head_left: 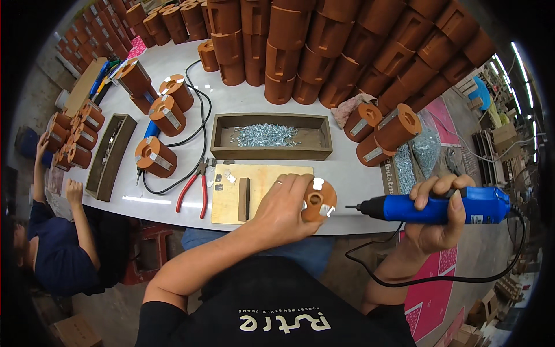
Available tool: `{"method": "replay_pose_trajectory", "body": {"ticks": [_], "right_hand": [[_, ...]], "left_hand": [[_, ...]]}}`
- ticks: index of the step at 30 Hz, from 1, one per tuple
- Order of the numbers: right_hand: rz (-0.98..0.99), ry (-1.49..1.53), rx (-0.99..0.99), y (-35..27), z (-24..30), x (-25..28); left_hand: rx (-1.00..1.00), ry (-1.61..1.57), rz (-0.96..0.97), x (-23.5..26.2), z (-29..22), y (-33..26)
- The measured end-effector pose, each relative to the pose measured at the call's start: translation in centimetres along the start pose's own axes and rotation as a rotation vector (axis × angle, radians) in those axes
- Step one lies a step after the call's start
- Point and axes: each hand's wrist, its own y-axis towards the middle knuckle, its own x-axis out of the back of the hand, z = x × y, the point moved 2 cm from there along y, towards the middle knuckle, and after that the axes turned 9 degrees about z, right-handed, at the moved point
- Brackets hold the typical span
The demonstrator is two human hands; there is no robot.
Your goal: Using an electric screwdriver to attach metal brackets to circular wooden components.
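Left hand (283, 208) clasping one brown cylinder (326, 194), right hand (435, 234) curled round one blue electric screwdriver (399, 207), two wooden trays (270, 155) beyond

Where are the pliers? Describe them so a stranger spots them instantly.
On the white table, find the pale board partly hidden by the left hand. Left of that board lie the pliers; their red handles set them apart from the black cable nearby.
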Motion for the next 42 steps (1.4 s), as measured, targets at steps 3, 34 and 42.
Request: {"method": "replay_pose_trajectory", "body": {"ticks": [3, 34, 42], "right_hand": [[-0.003, 0.001, 0.009, 1.4, -0.9, -1.2], [0.105, 0.032, -0.131, 3.5, -4.3, -4.5], [0.11, -0.014, -0.166, 3.4, -4.6, -4.9]], "left_hand": [[0.068, 0.087, -0.101, -0.5, 0.5, 0.7], [0.042, -0.082, -0.257, -2.8, 1.6, 0.2], [0.052, -0.098, -0.243, -2.5, 1.4, 0.3]]}}
